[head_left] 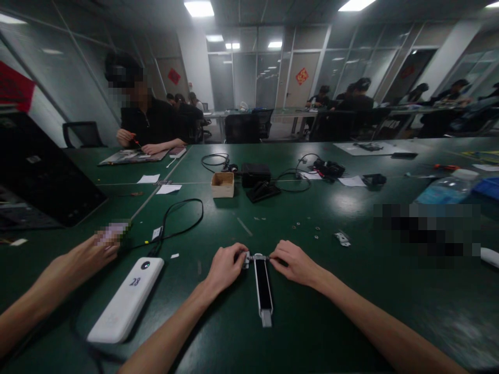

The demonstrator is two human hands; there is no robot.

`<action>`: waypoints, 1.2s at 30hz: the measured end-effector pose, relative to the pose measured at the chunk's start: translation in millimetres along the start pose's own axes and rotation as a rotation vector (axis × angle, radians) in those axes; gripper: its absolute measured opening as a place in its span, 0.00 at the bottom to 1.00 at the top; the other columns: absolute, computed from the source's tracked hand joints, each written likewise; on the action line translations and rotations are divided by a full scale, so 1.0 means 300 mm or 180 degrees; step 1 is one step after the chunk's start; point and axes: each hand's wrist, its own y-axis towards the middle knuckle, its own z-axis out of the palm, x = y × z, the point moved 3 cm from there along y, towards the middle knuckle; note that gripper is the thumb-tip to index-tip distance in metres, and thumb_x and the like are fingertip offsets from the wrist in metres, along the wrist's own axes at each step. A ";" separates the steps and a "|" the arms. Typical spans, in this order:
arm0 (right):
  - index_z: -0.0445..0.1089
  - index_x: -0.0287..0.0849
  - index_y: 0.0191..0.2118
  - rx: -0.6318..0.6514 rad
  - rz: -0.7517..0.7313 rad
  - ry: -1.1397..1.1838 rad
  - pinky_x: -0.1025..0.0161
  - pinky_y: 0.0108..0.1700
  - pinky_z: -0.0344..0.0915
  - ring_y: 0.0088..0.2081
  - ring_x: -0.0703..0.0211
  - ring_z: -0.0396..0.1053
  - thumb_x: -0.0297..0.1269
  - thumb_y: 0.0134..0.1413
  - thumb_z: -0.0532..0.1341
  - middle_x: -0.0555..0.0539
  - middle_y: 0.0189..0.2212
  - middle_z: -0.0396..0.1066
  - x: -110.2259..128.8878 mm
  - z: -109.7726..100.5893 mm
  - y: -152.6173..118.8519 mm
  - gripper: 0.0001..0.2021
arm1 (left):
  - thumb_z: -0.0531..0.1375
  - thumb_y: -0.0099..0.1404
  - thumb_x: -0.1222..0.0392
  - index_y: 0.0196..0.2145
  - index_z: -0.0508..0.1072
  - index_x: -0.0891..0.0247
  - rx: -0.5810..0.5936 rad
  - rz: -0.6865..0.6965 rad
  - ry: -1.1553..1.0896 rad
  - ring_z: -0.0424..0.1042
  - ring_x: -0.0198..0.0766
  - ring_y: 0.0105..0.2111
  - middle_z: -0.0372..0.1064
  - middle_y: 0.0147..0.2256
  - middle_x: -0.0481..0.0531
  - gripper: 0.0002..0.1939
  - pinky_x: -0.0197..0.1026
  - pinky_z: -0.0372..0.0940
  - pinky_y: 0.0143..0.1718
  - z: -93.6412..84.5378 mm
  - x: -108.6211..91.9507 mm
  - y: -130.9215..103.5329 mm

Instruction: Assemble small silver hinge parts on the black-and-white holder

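In front of me on the green table lies a long, narrow device (pixel 263 285) with a black strip inside a silver-white frame and a grey tab at its near end. A small pin-like crosspiece sits at its far end. My left hand (pixel 226 266) is closed, pinching a small silver metal bracket (pixel 246 259) against the left side of that far end. On the opposite side, my right hand (pixel 292 263) has thumb and index finger closed at the crosspiece's right end; whatever small part they grip is mostly hidden.
A white power bank (pixel 127 301) marked 28 lies left, its cable (pixel 183 235) running behind it. Another person's hand (pixel 103 249) holds a blurred object. Small nuts (pixel 316 237) and a metal bracket (pixel 343 239) lie right. Beyond stands a small box (pixel 222 186); a bottle (pixel 448 187) lies far right.
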 end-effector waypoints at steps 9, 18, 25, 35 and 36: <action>0.70 0.40 0.34 0.0108 -0.0050 -0.0248 0.62 0.35 0.59 0.32 0.60 0.65 0.32 0.56 0.57 0.48 0.29 0.70 0.005 -0.020 0.007 0.05 | 0.52 0.66 0.65 0.35 0.71 0.63 -0.0410 0.0247 0.0523 0.67 0.42 0.38 0.70 0.36 0.53 0.08 0.44 0.61 0.41 0.028 -0.003 -0.009; 0.68 0.37 0.42 -0.0044 0.1579 -0.1597 0.58 0.38 0.61 0.38 0.53 0.68 0.38 0.61 0.51 0.41 0.36 0.71 -0.156 -0.234 -0.047 0.13 | 0.53 0.61 0.67 0.33 0.68 0.63 -0.0292 0.0259 0.0566 0.66 0.43 0.36 0.67 0.33 0.53 0.05 0.44 0.60 0.38 0.005 -0.005 -0.003; 0.66 0.37 0.43 0.0921 0.3334 -0.1553 0.59 0.34 0.61 0.40 0.46 0.70 0.38 0.57 0.54 0.37 0.40 0.71 -0.311 -0.318 -0.214 0.12 | 0.54 0.60 0.66 0.33 0.68 0.63 0.0061 0.0471 0.0754 0.66 0.42 0.35 0.67 0.33 0.52 0.04 0.43 0.58 0.36 0.007 -0.019 -0.006; 0.68 0.36 0.35 0.0158 0.2556 -0.1390 0.60 0.37 0.62 0.38 0.52 0.68 0.34 0.57 0.52 0.39 0.35 0.69 -0.233 -0.297 -0.129 0.09 | 0.54 0.62 0.64 0.34 0.69 0.63 0.0048 0.0631 0.0743 0.66 0.41 0.35 0.67 0.34 0.52 0.05 0.42 0.60 0.35 0.011 -0.020 -0.005; 0.68 0.37 0.35 -0.0039 0.2328 -0.1261 0.60 0.37 0.62 0.37 0.53 0.67 0.33 0.57 0.53 0.40 0.35 0.69 -0.209 -0.286 -0.108 0.08 | 0.54 0.63 0.64 0.34 0.69 0.63 0.0041 0.0644 0.0751 0.66 0.41 0.35 0.68 0.34 0.52 0.05 0.42 0.60 0.36 0.012 -0.021 -0.005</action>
